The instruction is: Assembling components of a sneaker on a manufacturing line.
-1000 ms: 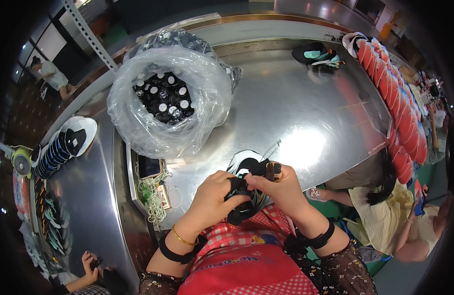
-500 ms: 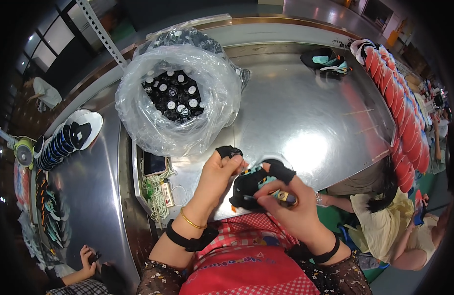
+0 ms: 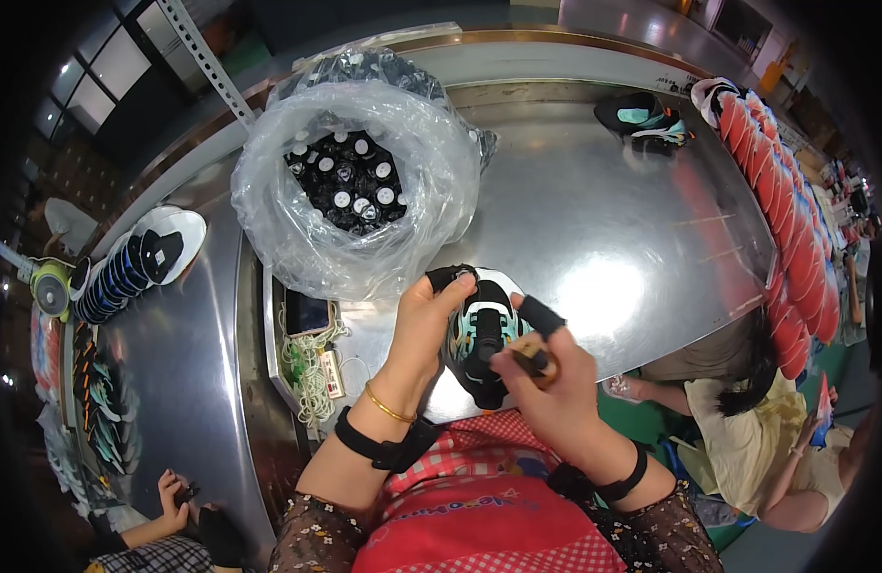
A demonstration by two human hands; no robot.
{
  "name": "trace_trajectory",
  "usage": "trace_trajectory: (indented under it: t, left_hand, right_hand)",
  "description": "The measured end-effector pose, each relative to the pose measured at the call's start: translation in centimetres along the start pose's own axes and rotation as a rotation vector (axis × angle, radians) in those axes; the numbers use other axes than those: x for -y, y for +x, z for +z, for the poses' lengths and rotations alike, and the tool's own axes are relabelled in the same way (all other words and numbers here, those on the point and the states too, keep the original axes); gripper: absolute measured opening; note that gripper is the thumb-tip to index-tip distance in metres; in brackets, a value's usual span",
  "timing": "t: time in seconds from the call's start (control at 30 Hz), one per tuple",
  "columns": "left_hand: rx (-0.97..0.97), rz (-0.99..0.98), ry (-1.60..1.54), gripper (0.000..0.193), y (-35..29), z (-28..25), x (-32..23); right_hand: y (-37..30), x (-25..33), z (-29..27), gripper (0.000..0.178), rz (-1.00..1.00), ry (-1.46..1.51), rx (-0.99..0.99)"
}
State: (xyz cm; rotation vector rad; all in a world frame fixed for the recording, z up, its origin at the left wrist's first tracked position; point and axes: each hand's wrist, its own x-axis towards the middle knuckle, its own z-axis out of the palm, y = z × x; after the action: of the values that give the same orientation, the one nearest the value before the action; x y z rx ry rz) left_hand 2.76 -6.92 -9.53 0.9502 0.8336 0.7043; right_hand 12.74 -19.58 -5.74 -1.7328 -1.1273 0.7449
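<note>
A shoe upper (image 3: 492, 329) in black, white and teal lies at the near edge of the metal table, its laced front facing up. My left hand (image 3: 424, 317) pinches its far left edge between thumb and forefinger; the fingertip wears a black cover. Closed round a short wooden-handled tool (image 3: 535, 361), my right hand (image 3: 570, 387) is at the right side of the upper. Its forefinger, also in a black cover, points away from me. The tool's working end is hidden.
Beyond my hands stands a clear plastic bag (image 3: 269, 229) of black pieces with white discs. Another upper (image 3: 641, 119) lies at the far right, near stacked red uppers (image 3: 761, 162). Cords (image 3: 312, 382) and a phone (image 3: 307, 315) sit left. Other people work on both sides.
The shoe upper has turned from a dark, bunched position to lie with its laced front up. My left hand has shifted slightly away from me; the right keeps its tool.
</note>
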Motion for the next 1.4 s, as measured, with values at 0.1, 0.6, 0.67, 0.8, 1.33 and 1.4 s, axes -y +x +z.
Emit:
trace_trajectory:
  t: [0.1, 0.6, 0.67, 0.8, 1.33, 1.4]
  left_hand:
    - [0.080, -0.029, -0.071, 0.020, -0.8, 1.4, -1.8]
    - [0.108, -0.014, 0.131, 0.019, -0.1, 0.6, -1.1]
    - [0.281, -0.099, 0.207, 0.022, -1.3, 0.6, -0.9]
    - [0.217, -0.018, 0.270, 0.033, -3.8, 0.2, -1.0]
    - [0.248, -0.280, -0.270, 0.030, -5.0, -2.4, -0.6]
    - [0.266, -0.256, -0.309, 0.031, -4.7, -2.5, -0.6]
  right_hand:
    - [0.0, 1.1, -0.5, 0.038, 0.007, -0.112, 0.158]
    - [1.9, 0.0, -2.6, 0.021, -0.269, -0.061, -0.143]
    - [2.7, -1.3, -2.0, 0.027, -0.528, -0.223, -0.209]
    - [1.7, -2.8, -2.6, 0.026, -0.352, -0.084, -0.141]
    - [1.3, -2.6, -3.7, 0.014, 0.014, 0.713, -0.081]
    - [1.0, -1.9, -3.5, 0.018, -0.131, 0.533, 0.012]
